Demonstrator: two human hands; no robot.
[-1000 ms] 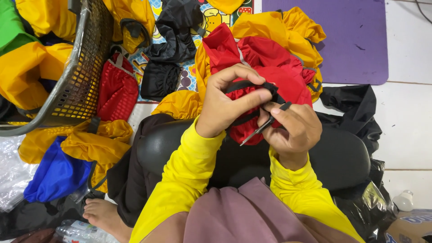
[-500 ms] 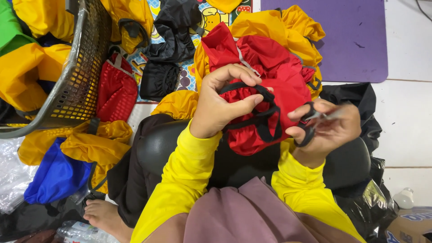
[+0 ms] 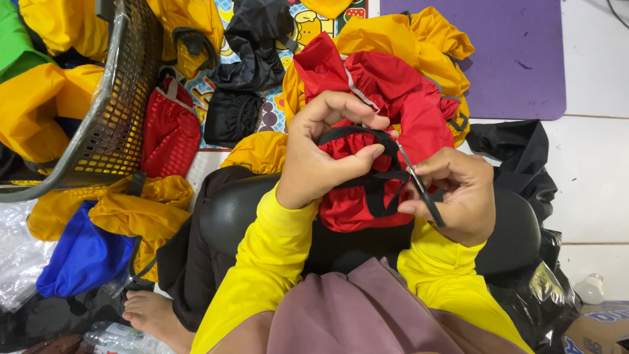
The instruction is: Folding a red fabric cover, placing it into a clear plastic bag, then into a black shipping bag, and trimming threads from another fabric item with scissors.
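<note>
A single view, from a camera worn on the person's head, looks steeply down, almost straight at the floor. It sits close: the left hand (image 3: 321,157) and right hand (image 3: 458,196) fill the middle, with yellow sleeves and lap at the near edge. The far edge reaches a purple mat (image 3: 511,59), the left edge a mesh basket (image 3: 118,111), the right edge pale floor tiles (image 3: 590,170).

Red bag (image 3: 367,196), crumpled, with black trim and black strap, gripped at its gathered mouth by left hand (image 3: 321,160) over a black cushion. Small scissors (image 3: 419,187), blades up against the strap, pinched in right hand (image 3: 458,196) just beside the bag.
</note>
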